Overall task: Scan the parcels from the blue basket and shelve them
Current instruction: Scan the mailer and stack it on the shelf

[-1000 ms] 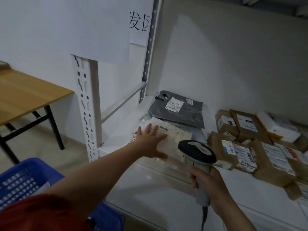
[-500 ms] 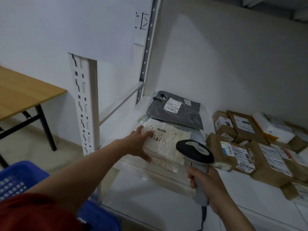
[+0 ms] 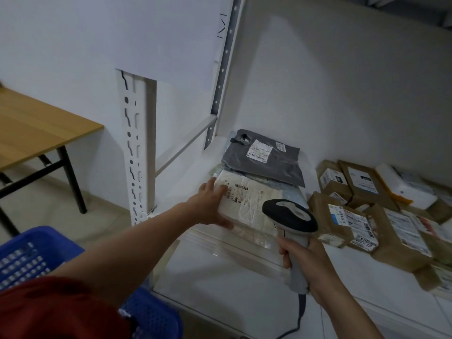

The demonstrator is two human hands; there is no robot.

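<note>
A flat white parcel [image 3: 249, 206] lies on the shelf [image 3: 232, 277] beside a grey mailer [image 3: 264, 165]; blue basket [image 3: 29, 255] stands lower left.

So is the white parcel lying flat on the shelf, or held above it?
Flat: the white parcel lies label up on other bags on the shelf, left hand resting on its near corner.
</note>
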